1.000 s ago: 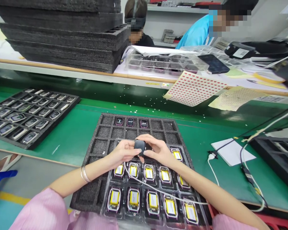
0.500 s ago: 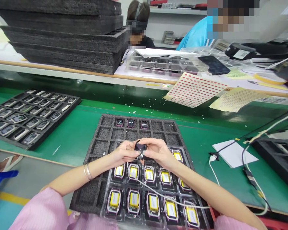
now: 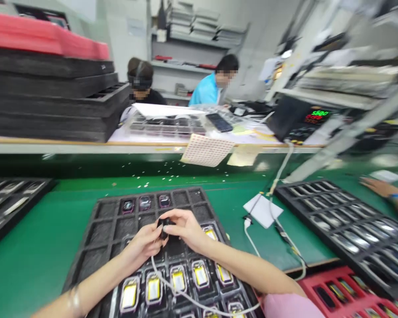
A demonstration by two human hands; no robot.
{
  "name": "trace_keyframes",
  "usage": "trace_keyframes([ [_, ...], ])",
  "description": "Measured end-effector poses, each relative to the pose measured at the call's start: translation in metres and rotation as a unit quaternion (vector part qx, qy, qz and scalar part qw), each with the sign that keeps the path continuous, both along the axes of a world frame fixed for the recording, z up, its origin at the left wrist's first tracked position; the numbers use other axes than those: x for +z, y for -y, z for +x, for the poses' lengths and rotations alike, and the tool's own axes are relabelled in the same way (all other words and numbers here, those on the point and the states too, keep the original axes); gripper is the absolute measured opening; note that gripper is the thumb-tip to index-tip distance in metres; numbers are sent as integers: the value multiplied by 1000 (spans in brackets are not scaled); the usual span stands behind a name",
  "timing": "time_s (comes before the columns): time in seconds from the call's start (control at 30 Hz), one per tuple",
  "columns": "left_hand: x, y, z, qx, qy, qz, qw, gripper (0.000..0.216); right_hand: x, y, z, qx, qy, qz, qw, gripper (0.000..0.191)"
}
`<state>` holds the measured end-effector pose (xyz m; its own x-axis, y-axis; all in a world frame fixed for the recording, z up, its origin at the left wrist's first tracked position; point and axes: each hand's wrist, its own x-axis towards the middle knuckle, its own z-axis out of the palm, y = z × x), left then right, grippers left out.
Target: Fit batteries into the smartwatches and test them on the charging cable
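My left hand point(image 3: 149, 240) and my right hand point(image 3: 187, 229) meet over the trays, pinching a small black device point(image 3: 163, 225) between their fingertips. Fingers cover much of it, so its exact kind does not show. A white cable point(image 3: 182, 293) hangs from beside my left fingers and runs right across the tray. Under my hands, a clear plastic tray holds several watch bodies point(image 3: 177, 279) with yellow-edged batteries exposed. It rests on a black foam tray point(image 3: 99, 221), whose far row holds three purple-rimmed smartwatches point(image 3: 145, 202) with lit screens.
A foam tray point(image 3: 338, 210) of casings and a red tray point(image 3: 308, 282) lie right, near another person's hand point(image 3: 380, 187). White paper point(image 3: 262, 210) and cables lie between. Stacked foam trays point(image 3: 49, 106) and a power supply point(image 3: 305, 117) stand on the raised shelf. Two people sit beyond.
My view has turned right and upward, bringing the red tray, power supply and another person's hand into sight. Both hands still hold the black device, with the right hand's fingers slightly shifted.
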<state>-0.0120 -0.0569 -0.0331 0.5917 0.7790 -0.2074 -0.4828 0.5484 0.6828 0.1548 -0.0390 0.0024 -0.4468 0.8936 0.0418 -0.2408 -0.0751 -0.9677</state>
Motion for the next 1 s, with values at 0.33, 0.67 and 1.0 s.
trace_keyframes([
  [0.33, -1, -25, 31, -48, -42, 40, 997, 32, -4, -10, 34, -47, -10, 2, 999, 31],
  [0.67, 12, -36, 25, 5, -111, 96, 989, 34, -3, -52, 38, 90, -30, 7, 995, 25],
  [1.0, 8, -33, 19, -13, -85, 137, 987, 36, 8, -44, 38, 119, 0, 80, 990, 27],
])
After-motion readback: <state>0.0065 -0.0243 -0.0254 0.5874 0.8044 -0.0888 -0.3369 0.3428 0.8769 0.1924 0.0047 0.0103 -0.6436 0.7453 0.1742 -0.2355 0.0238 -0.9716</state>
